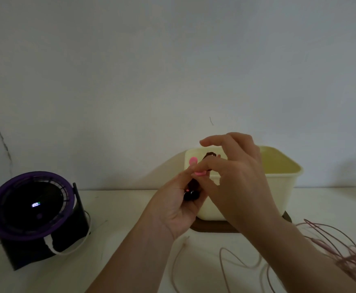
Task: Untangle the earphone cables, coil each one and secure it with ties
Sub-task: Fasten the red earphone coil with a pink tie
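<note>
My left hand [173,205] is raised in front of the cream tub and grips a coiled black earphone cable [190,192], most of it hidden in the fist. A bright pink tie [196,167] wraps around the top of that coil. My right hand [236,176] pinches the pink tie between thumb and forefinger, the other fingers spread upward. A loop of black cable [210,155] sticks up behind the fingers. A loose pink earphone cable [329,248] lies tangled on the white table at the right, under my right forearm.
A cream plastic tub [282,172] stands on a dark brown tray [213,228] at the back centre. A purple-rimmed black fan [31,205] with a lit display and a white cord sits at the left. White wall behind.
</note>
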Available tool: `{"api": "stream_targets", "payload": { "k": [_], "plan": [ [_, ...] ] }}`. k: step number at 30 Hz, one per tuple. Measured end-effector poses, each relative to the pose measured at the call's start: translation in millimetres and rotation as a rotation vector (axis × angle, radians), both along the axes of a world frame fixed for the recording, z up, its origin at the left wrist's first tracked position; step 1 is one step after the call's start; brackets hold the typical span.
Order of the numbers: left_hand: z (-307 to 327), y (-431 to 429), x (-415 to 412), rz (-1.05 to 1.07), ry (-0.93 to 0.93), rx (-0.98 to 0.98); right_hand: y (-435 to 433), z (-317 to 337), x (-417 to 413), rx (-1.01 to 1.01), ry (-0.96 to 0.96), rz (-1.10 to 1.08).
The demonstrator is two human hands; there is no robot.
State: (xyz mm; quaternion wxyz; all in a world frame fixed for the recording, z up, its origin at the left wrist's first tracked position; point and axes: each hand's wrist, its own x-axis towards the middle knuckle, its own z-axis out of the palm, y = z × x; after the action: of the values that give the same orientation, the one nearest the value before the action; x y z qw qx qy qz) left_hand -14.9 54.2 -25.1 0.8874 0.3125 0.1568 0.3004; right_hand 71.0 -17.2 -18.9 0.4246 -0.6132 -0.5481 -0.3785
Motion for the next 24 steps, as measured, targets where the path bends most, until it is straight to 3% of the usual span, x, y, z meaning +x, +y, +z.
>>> {"api": "stream_targets", "payload": {
  "k": [3, 6, 11, 16, 19, 24],
  "plan": [
    [4.7, 3.3, -4.8, -0.034, -0.093, -0.078, 5.6, -6.1, -8.5, 0.08, 0.004, 0.066],
    [12.9, 5.1, -9.4, 0.021, -0.132, -0.119, 10.4, -11.4, -8.8, 0.035, 0.116, 0.301],
    [21.2, 8.8, -14.4, 0.141, -0.133, -0.1, 0.6, 0.9, 2.8, -0.195, 0.597, 0.652],
    [23.6, 3.5, -16.6, 0.021, -0.204, -0.037, -2.0, 6.4, 21.3, -0.23, 0.954, 0.874],
    [24.3, -0.1, -16.9, -0.054, -0.161, -0.002, -2.8, 6.1, 28.1, -0.252, 0.972, 0.906],
    [25.7, -6.4, -16.6, -0.096, -0.088, 0.027, -9.5, 7.1, 38.1, -0.301, 0.843, 0.872]
  ]
}}
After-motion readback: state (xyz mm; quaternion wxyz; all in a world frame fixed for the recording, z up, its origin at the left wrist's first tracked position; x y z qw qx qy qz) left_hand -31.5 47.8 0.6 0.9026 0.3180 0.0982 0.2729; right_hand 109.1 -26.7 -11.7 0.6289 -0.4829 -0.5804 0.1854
